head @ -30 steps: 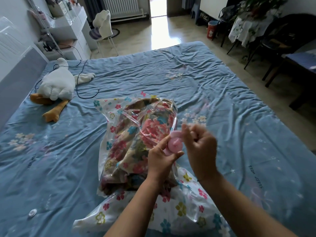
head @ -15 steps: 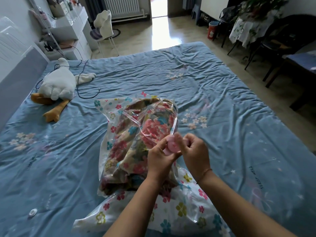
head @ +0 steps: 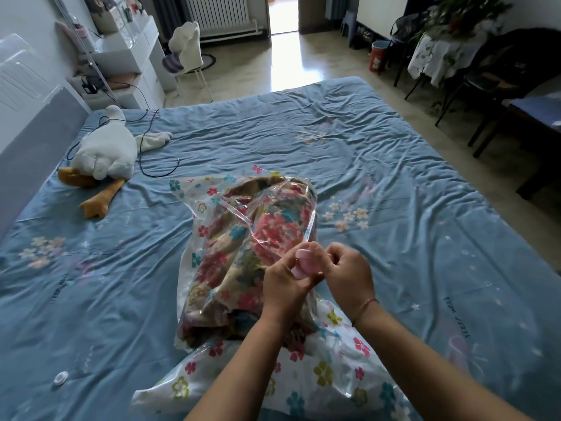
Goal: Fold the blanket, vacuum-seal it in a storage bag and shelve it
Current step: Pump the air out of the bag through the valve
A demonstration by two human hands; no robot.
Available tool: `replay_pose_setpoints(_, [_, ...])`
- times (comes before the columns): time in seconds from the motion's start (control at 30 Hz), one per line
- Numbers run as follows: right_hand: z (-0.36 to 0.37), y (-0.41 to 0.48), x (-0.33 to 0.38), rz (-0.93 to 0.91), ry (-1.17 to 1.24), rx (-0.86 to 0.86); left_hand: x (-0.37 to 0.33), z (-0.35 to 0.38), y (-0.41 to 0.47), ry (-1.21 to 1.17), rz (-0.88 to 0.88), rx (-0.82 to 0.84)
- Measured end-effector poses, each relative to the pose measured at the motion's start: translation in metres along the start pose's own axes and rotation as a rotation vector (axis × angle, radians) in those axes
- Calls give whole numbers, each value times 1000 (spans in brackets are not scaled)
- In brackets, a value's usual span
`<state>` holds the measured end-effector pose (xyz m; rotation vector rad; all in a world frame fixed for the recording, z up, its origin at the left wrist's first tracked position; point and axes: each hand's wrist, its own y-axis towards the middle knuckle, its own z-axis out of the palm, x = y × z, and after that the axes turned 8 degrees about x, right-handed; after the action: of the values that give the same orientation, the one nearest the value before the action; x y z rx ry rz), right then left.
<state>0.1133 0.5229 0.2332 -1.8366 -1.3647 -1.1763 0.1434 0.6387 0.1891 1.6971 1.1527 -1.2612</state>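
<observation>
While left grip (head: 285,284) pinches valve (head: 304,262), bag (head: 194,381) holds blanket (head: 273,229).

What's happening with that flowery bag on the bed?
A flowery blanket sits inside a clear storage bag on the blue bed. The left hand and right hand both grip a pink round piece at the bag, probably its air valve. The bag looks puffy, so the air isn't out yet. A toy goose lies nearby.
</observation>
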Motion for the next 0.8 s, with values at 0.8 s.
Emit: replay_pose_setpoints(0.8, [-3, -5, 16, -141, 103, -133, 4, 2, 0, 23, 0, -13])
